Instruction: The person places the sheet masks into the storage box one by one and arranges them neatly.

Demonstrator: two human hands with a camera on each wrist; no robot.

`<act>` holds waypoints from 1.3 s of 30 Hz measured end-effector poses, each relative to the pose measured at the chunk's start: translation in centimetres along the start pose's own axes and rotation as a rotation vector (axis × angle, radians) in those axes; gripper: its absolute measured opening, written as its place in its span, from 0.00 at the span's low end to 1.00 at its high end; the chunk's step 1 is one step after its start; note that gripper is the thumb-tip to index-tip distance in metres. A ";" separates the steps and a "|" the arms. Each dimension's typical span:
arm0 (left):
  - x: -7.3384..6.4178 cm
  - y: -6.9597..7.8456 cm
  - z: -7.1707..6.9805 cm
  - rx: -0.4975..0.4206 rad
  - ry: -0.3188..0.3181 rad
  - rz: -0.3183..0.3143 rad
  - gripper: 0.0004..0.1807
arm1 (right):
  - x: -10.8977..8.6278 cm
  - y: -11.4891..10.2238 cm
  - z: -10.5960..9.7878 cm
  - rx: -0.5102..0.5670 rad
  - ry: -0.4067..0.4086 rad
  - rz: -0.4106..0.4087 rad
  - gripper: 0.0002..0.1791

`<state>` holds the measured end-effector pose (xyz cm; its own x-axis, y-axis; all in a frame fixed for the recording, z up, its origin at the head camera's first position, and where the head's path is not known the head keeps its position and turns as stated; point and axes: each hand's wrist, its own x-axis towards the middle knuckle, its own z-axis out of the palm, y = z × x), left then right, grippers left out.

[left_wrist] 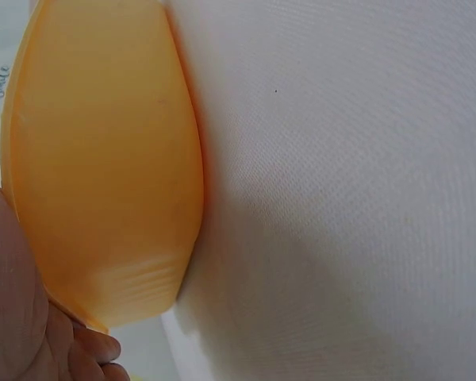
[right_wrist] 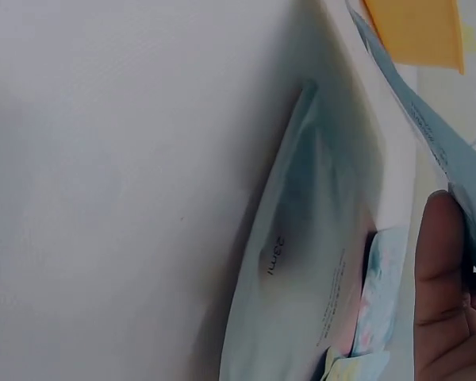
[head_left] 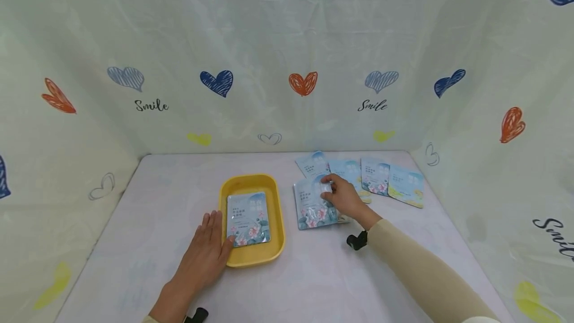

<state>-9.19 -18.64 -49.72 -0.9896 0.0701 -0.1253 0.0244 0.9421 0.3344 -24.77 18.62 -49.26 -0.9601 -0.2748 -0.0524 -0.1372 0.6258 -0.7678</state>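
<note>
My right hand (head_left: 345, 196) pinches the right edge of a blue facial mask packet (head_left: 314, 211) printed with pink flowers. In the right wrist view, this packet (right_wrist: 444, 135) is lifted and tilted. Below it another packet (right_wrist: 297, 270), marked 23ml, lies on the table. My left hand (head_left: 204, 248) rests along the left rim of a yellow tray (head_left: 277, 223), its fingers straight and its thumb over the rim. Inside the tray lies a flowered mask packet (head_left: 248, 218). The left wrist view shows the tray's outer wall (left_wrist: 103, 159) beside the palm.
Behind and to the right of my right hand, several more packets lie on the table: a blue one (head_left: 311, 163), a yellow-edged one (head_left: 347, 169), a flowered one (head_left: 375, 176) and another yellow-edged one (head_left: 405, 186). A heart-printed curtain (head_left: 269, 39) surrounds the white table (head_left: 148, 213).
</note>
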 end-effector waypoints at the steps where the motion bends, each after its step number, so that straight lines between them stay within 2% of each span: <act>1: 0.0 0.0 0.0 0.000 0.001 0.002 0.44 | 0.0 0.0 -0.1 0.018 0.002 -0.003 0.20; 9: 0.1 -0.1 0.0 -0.013 -0.001 0.004 0.44 | 0.1 -0.6 -0.9 0.188 -0.003 -0.026 0.20; 14: -0.1 0.0 0.0 -0.017 -0.006 0.002 0.44 | 0.3 -1.7 -1.4 0.246 -0.002 -0.026 0.20; 26: -0.2 -0.1 -0.5 -0.010 0.003 0.033 0.44 | 1.0 -3.7 -1.8 0.250 0.016 -0.004 0.21; 32: -0.2 -0.3 -0.4 0.003 0.031 0.057 0.43 | 1.5 -5.2 -1.0 0.290 0.010 -0.017 0.22; 39: -0.3 -0.4 -0.2 0.016 0.059 0.070 0.43 | 2.2 -7.3 1.3 0.307 -0.036 -0.021 0.20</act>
<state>-8.98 -19.10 -49.63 -0.9920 0.1172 -0.0464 0.0959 0.9406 0.3256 -25.60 12.50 -44.66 -0.9478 -0.3145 -0.0532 -0.0713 0.3714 -0.9257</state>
